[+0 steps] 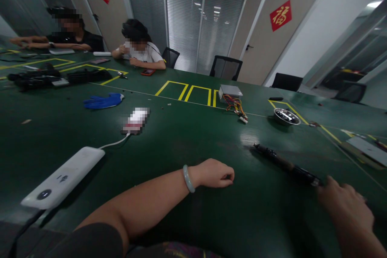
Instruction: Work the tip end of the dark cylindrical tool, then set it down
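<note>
My left hand (215, 173) rests on the green table in a loose fist, with a pale bangle (189, 178) at the wrist. Nothing shows in its curled fingers. At the right, my right hand (346, 205) is closed at the near end of a long, dark rod-shaped tool (284, 164). Motion blur softens this hand, and its fingertips are partly hidden. The tool points away to the upper left, its narrow tip farthest from me. What kind of tool it is, I cannot make out.
On the left lie a white power bank (65, 177), cabled to a phone (136, 121), and a blue glove (103, 100). Farther back are a grey power supply (230, 92) with coloured wires and a metal bowl (286, 116). Two people sit across the green table (187, 137).
</note>
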Action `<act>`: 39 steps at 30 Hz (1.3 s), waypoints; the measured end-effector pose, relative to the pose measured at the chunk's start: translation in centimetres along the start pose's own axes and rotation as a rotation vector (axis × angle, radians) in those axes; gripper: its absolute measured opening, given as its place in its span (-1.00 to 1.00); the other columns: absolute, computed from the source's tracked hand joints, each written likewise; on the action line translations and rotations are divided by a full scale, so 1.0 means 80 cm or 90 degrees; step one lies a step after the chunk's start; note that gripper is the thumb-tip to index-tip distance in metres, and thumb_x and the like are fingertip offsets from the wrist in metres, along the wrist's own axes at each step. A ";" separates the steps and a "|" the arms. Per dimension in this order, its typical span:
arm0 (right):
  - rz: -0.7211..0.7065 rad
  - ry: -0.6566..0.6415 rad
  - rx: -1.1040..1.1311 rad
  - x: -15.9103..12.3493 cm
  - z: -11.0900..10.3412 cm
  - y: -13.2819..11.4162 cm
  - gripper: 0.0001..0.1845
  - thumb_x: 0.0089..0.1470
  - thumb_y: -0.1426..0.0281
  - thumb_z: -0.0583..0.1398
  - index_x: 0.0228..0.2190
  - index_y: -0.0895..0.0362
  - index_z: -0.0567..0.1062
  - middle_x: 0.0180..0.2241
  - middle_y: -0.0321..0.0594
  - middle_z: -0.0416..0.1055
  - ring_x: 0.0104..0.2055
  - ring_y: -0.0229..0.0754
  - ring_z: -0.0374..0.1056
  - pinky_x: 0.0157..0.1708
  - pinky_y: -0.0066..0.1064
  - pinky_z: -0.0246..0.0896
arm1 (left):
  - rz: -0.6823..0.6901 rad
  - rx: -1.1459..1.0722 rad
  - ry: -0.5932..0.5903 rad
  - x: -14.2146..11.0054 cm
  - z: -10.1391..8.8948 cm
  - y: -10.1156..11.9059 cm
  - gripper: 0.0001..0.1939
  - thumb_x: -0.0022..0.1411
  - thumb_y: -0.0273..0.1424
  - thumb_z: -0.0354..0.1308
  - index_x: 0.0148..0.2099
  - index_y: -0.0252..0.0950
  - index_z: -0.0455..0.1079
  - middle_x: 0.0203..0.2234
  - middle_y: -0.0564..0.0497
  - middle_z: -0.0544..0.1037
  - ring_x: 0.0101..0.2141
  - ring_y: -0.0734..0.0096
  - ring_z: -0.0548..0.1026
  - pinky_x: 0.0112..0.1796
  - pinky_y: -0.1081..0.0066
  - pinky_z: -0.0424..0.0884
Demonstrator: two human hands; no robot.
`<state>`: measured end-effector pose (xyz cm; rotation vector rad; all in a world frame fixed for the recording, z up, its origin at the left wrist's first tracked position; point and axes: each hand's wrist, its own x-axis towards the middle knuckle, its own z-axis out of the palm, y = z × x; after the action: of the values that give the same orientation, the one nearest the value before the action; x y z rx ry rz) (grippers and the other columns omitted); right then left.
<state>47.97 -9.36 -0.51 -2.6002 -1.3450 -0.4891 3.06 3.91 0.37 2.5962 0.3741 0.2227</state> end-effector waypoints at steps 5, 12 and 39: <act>-0.242 -0.065 0.142 -0.051 -0.060 -0.171 -0.40 0.18 0.09 0.00 0.17 0.08 0.30 0.08 0.04 0.31 0.06 0.13 0.30 0.00 -0.01 0.23 | 0.008 0.018 0.010 0.000 0.003 -0.001 -0.80 0.31 -0.22 0.06 -0.10 -0.17 0.38 -0.40 0.11 0.50 -0.40 0.48 0.46 -0.44 0.51 0.26; -0.568 -0.321 0.373 -0.129 -0.068 -0.304 -0.26 0.15 0.37 0.06 0.31 -0.06 -0.04 0.30 -0.19 0.02 0.31 -0.08 -0.01 0.26 -0.05 -0.05 | 0.013 0.095 0.021 0.003 0.008 0.001 -0.78 0.14 -0.29 0.17 -0.17 -0.25 0.42 -0.35 0.00 0.57 -0.33 0.29 0.53 -0.35 0.40 0.40; -0.272 -0.068 0.447 -0.066 -0.026 -0.231 -0.33 0.14 0.07 0.11 0.23 -0.01 0.20 0.18 -0.09 0.23 0.20 0.04 0.17 0.15 -0.02 0.12 | 0.038 0.014 0.003 0.002 0.003 -0.005 -0.74 0.24 -0.18 0.12 -0.06 -0.14 0.39 -0.46 0.14 0.47 -0.42 0.48 0.46 -0.45 0.50 0.23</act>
<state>29.63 -3.36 -0.45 -1.7980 -1.7217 0.0823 3.16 4.16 0.02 2.6318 0.3018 0.2477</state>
